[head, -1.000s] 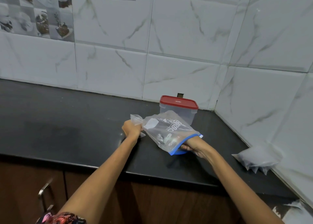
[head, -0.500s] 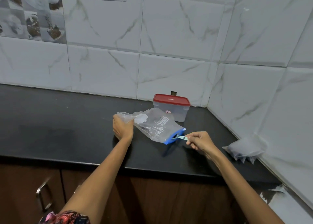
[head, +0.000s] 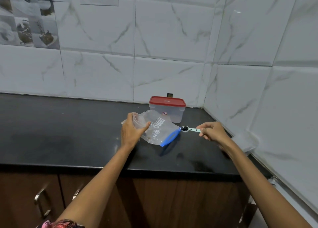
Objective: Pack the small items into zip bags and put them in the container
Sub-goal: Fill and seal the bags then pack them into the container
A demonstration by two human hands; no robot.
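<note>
At a black kitchen counter (head: 68,133) set into a corner of white marbled tile, I hold a clear zip bag (head: 157,128) in my left hand (head: 131,132), the grip curled round its far-left end, thumb on the near face and fingers behind the crumpled plastic. The bag lies tilted across the counter, its blue zip strip (head: 170,138) at the lower right end, black lettering along its side.

My right hand (head: 212,131) pinches the handle of a small pale green measuring spoon (head: 190,129), the grip closed on the handle's right end. The spoon points left, its round bowl just beside the blue strip; something dark sits in the bowl, too small to identify.

Just behind the bag stands the container (head: 167,111), a clear plastic box with its red lid (head: 167,101) on, close to the far wall. Whether bag and box touch I cannot tell.

To the right of my right forearm, against the side wall, lies a heap of clear plastic bags (head: 245,141), partly hidden by the arm. Below the counter's near edge run brown wooden cabinet doors (head: 29,198) with metal handles.
</note>
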